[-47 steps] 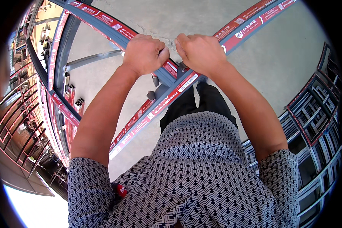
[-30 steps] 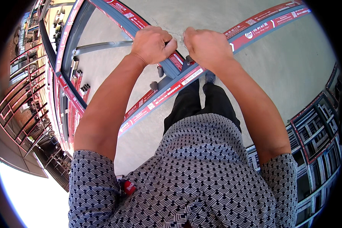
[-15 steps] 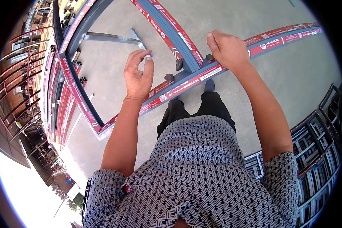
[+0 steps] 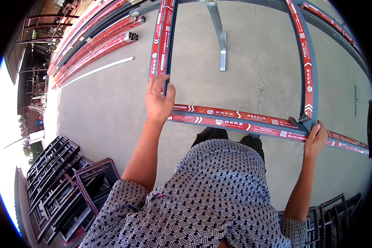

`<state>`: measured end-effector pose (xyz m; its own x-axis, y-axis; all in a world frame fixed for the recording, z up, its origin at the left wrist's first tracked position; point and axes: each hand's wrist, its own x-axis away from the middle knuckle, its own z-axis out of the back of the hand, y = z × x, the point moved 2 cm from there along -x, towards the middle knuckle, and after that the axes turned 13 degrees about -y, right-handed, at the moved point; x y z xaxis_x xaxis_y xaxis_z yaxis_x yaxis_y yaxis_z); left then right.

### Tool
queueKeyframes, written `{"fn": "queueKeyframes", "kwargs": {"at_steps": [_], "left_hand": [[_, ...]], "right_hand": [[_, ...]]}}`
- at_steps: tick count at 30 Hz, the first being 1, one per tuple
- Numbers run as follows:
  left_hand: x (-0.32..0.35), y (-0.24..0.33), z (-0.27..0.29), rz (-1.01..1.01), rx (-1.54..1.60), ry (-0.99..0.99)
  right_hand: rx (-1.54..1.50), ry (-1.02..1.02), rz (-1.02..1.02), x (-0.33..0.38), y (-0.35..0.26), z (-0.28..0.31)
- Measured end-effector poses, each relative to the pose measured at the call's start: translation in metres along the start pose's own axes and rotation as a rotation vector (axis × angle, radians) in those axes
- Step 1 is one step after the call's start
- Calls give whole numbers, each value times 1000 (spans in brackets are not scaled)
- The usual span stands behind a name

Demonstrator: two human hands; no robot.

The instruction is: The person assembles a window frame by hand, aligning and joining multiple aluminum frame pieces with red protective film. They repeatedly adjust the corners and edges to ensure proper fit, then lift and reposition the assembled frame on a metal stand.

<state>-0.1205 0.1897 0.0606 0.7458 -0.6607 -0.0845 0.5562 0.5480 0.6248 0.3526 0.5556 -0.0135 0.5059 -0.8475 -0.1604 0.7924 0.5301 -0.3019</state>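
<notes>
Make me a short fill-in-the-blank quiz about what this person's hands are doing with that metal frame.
1. The left hand grips an upright bar of the grey frame wrapped in ____ tape.
2. The right hand rests at the frame's ____.
3. The frame lies over a ____ floor.
4. Dark finished frames are stacked to the person's ____.

Missing words: red; corner; concrete; left

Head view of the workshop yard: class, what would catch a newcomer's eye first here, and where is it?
First, the big grey metal frame wrapped in red protective tape, lying across the concrete floor in the middle. The left hand grips its upright bar at centre left, and the right hand rests on the lower rail near the right corner. Dark finished frames are stacked at lower left.
</notes>
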Motion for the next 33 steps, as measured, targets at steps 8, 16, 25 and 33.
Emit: {"fn": "queueKeyframes", "kwargs": {"at_steps": [8, 16, 25, 33], "left_hand": [[-10, -93, 36, 408, 386, -131], [5, -82, 13, 500, 616, -480], [-12, -74, 25, 504, 611, -475], [-20, -96, 11, 457, 461, -473]], "right_hand": [[166, 119, -96, 6, -6, -3], [20, -205, 1, 10, -103, -5], [58, -292, -61, 10, -103, 1], [81, -271, 3, 21, -113, -1]]}}
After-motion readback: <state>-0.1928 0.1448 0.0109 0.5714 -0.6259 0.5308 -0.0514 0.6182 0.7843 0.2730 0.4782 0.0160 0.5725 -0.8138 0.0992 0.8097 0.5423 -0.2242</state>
